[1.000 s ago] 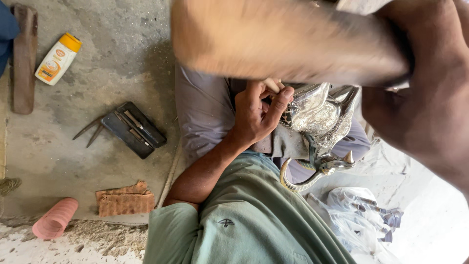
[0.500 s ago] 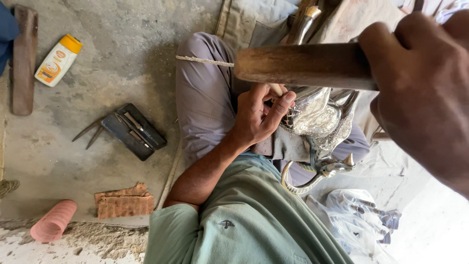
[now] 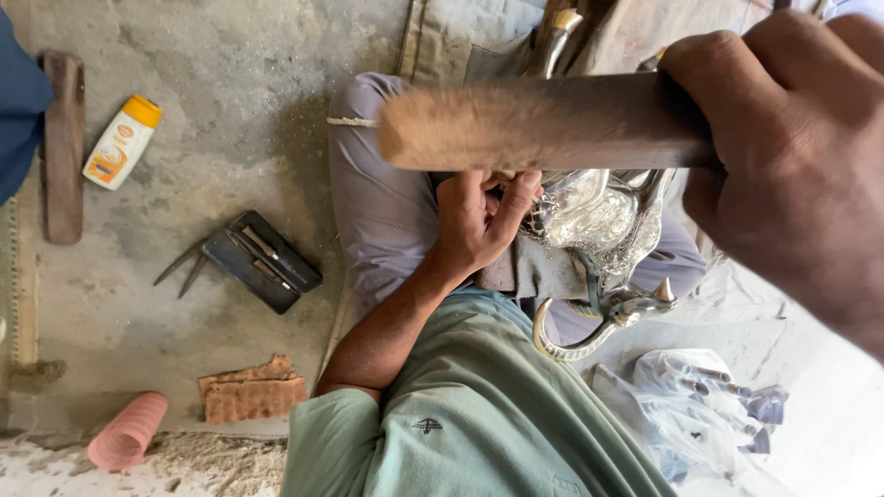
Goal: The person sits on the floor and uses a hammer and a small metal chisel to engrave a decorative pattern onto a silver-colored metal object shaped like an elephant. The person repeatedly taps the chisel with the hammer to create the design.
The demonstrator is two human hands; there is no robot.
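Observation:
My right hand (image 3: 792, 166) is close to the camera at the upper right, gripped around a thick wooden handle (image 3: 543, 121) that reaches left across the view. Below it, my left hand (image 3: 477, 221) clasps the side of an ornate silver vessel (image 3: 589, 216) resting on my lap. The vessel has a curved handle (image 3: 564, 345) and a small spout-like tip (image 3: 658, 294). My fingers are curled at its edge; what lies under them is hidden. The head of the wooden tool is out of view.
On the concrete floor to the left lie a white bottle with an orange cap (image 3: 120, 145), a dark tool case with thin metal tools (image 3: 260, 262), a brick piece (image 3: 253, 394), a pink ribbed tube (image 3: 129, 431) and a wooden plank (image 3: 63, 147). A plastic bag of small metal parts (image 3: 704, 396) sits lower right.
The wooden handle, blurred and filling the top a second ago, has drawn back from the camera and now sits sharper, its end a little further left. My left hand has stayed on the vessel.

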